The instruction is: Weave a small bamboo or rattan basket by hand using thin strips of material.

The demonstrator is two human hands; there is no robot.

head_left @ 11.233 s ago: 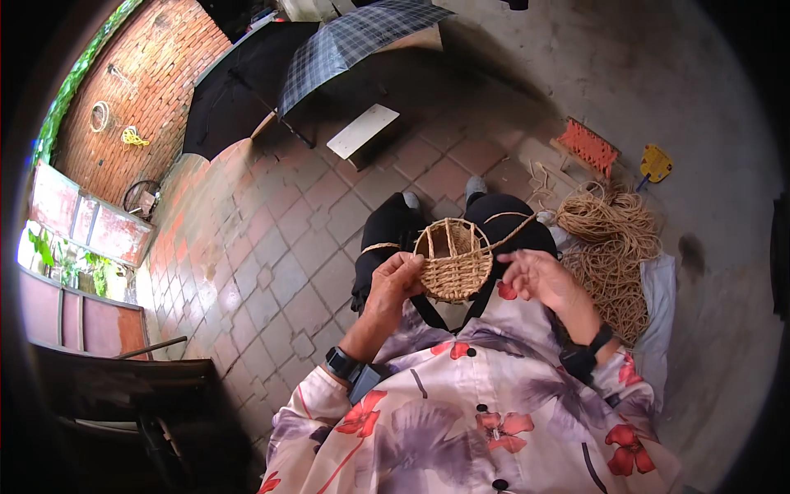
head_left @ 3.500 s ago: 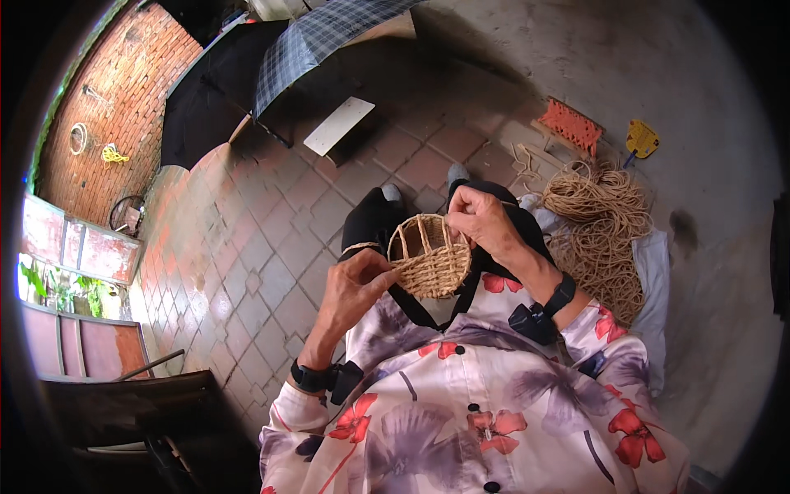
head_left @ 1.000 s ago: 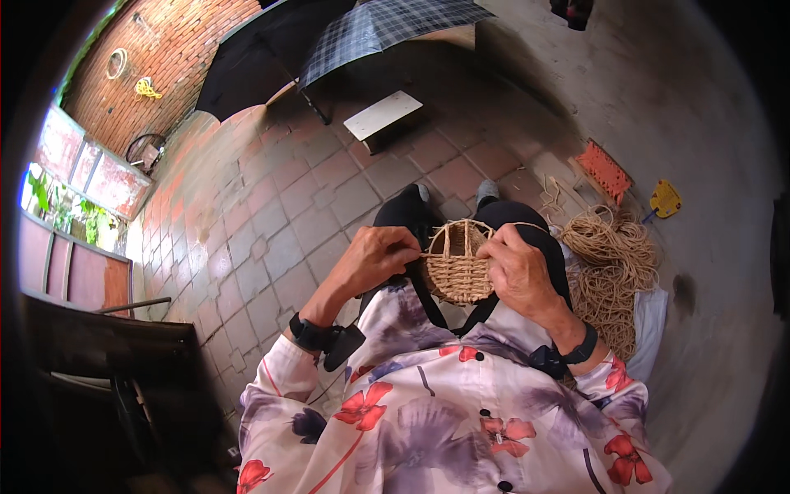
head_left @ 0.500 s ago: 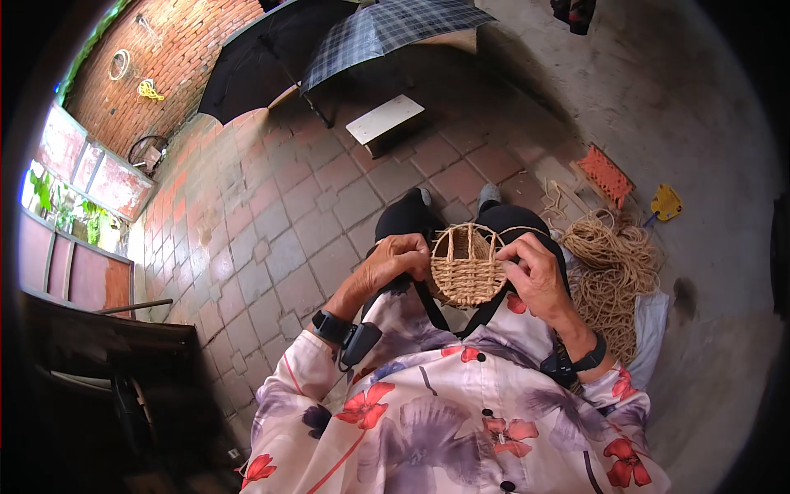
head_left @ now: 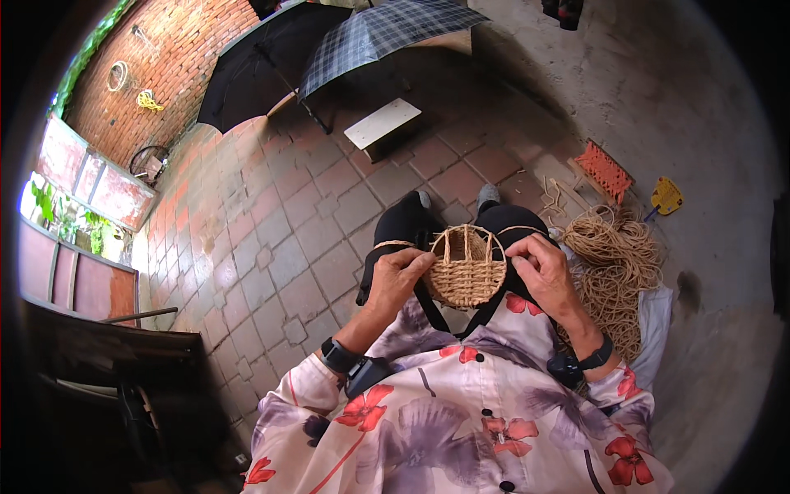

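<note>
A small round basket (head_left: 467,282) of tan twisted cord sits between my knees. Its lower part is closely woven, while bare upright strands with gaps stand in its upper part. Thumb and fingers of my left hand (head_left: 399,278) pinch the basket's left edge. Beside the right edge, my right hand (head_left: 541,272) has its fingers curled and thumb pressed in; what they hold, if anything, is hidden. A thin cord (head_left: 395,244) crosses my left knee, and a similar strand runs over the right knee above my right hand.
At my right a big heap of tan cord (head_left: 613,263) lies partly on a white sack (head_left: 654,325). Beyond it are an orange openwork piece (head_left: 605,171) and a yellow fly swatter (head_left: 666,196). Ahead stand a low white-topped stool (head_left: 383,123) and two open umbrellas (head_left: 383,37).
My left hand has shifted down and turned, its fingertips now pinching the basket's left edge. My right hand has drawn slightly right, away from the rim. The basket has barely moved.
</note>
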